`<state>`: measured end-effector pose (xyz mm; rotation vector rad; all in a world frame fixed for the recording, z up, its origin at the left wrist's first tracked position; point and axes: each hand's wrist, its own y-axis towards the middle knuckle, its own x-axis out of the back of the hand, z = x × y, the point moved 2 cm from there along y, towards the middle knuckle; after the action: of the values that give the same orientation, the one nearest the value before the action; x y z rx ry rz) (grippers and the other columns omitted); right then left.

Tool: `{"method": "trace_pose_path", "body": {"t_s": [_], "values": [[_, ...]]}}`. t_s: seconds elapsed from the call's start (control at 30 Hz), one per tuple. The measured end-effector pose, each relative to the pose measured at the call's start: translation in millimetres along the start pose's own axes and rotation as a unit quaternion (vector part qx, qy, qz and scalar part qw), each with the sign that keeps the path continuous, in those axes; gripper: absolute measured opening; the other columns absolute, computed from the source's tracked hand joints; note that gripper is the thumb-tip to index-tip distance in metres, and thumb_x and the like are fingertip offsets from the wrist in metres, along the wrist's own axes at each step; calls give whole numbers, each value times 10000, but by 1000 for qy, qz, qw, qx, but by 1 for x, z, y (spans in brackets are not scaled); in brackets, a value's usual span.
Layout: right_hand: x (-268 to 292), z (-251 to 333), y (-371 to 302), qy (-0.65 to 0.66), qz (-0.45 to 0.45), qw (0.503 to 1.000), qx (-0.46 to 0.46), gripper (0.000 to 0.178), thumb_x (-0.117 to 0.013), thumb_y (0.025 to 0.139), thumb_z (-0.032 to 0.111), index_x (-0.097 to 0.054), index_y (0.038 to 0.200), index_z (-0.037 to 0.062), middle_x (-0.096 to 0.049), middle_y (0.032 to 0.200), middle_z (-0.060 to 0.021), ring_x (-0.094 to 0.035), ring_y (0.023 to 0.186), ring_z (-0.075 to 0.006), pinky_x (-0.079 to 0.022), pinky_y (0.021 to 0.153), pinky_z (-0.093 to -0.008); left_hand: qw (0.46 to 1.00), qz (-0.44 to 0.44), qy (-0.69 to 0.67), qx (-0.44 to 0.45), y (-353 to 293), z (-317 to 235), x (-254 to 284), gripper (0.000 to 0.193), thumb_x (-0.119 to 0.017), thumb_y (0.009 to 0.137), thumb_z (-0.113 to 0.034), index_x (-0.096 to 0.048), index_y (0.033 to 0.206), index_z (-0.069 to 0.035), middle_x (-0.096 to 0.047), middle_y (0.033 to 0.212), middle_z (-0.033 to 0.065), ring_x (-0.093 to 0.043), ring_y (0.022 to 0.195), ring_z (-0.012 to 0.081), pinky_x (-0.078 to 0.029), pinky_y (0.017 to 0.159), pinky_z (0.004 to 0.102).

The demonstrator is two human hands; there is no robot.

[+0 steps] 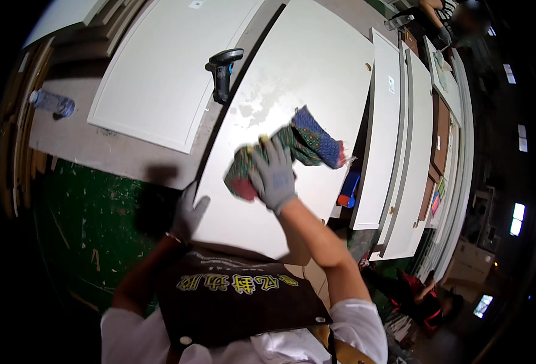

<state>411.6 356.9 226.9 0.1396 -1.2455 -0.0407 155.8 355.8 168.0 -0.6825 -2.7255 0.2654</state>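
A large white panel (304, 60) lies in front of me, with greyish wet-looking smears on its upper left part. My right hand (274, 176), in a grey glove, presses a patterned green, blue and red rag (319, 142) against its surface; hand and rag are slightly blurred. Part of the rag is hidden under the palm. At the panel's near left edge rests my left hand (189, 213), also gloved, thumb apart from the fingers and nothing visible in it. A black handheld barcode scanner (222, 76) lies across the panel's left edge, beyond both hands.
Another white panel (171, 67) lies to the left, near a plastic bottle (54, 103). More white panels (380, 121) stand in rows on the right. A blue and red object (348, 189) sits in the gap there. Other people are at far right, one in red and black (416, 297).
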Motion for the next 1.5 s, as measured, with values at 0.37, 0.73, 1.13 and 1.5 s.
{"method": "trace_pose_path", "body": {"t_s": [0.37,0.73,1.13,1.5], "values": [[-29,-100,223,-59,-147,980,-120,378,-510,873,309,-580,1136,47,-508,1233,-224,-435,1164,-418,-351,979,-479,994,7,106,11,-3,13,5,684,-664,784,-331,-446,1302,60,-479,1280,275,-469,1143,427,-382,981,489],[-29,-13,126,7,4,1000,-15,539,-622,804,326,-531,1291,113,-465,1314,-198,-428,1230,-402,-353,1044,-475,997,22,70,28,-3,4,4,633,-590,777,-228,-427,1305,80,-435,1319,260,-412,1197,413,-322,1037,477],[-18,-47,118,-59,13,997,-45,136,-564,768,220,-638,790,107,-618,945,-78,-531,976,-302,-438,786,-419,997,17,64,-35,4,0,5,535,-552,816,-110,-426,1298,87,-493,1245,278,-479,1140,407,-375,1000,450],[-7,-126,86,-123,-5,989,76,267,-606,779,227,-655,1015,112,-615,1149,-89,-547,1136,-270,-435,1000,-402,997,15,-53,48,-9,18,4,589,-388,975,-441,-483,1292,45,-527,1271,185,-507,1156,303,-376,989,395]]}}
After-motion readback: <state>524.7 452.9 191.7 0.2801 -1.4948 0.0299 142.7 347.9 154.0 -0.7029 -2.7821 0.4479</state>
